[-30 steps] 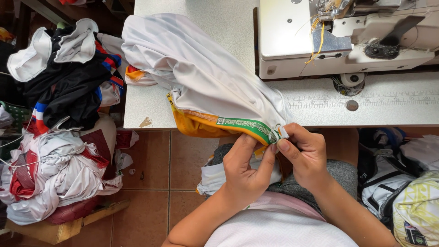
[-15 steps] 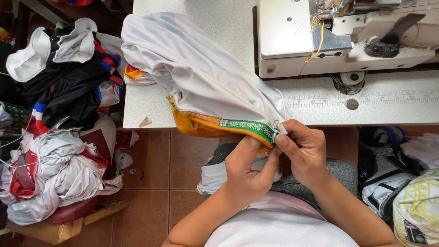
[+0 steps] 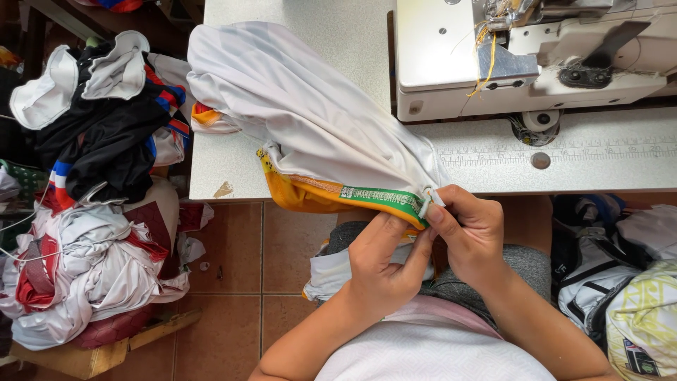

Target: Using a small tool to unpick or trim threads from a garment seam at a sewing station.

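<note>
Cream sewing machine on grey table, heaped clothes on tiled floor

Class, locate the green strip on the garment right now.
In the head view, the green strip runs along the white garment's orange edge at the table's front, pinched between left hand and right hand.

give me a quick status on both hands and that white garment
Left hand and right hand both pinching the green band at the white garment edge. Garment draped over the table edge. Nothing in the way.
</note>
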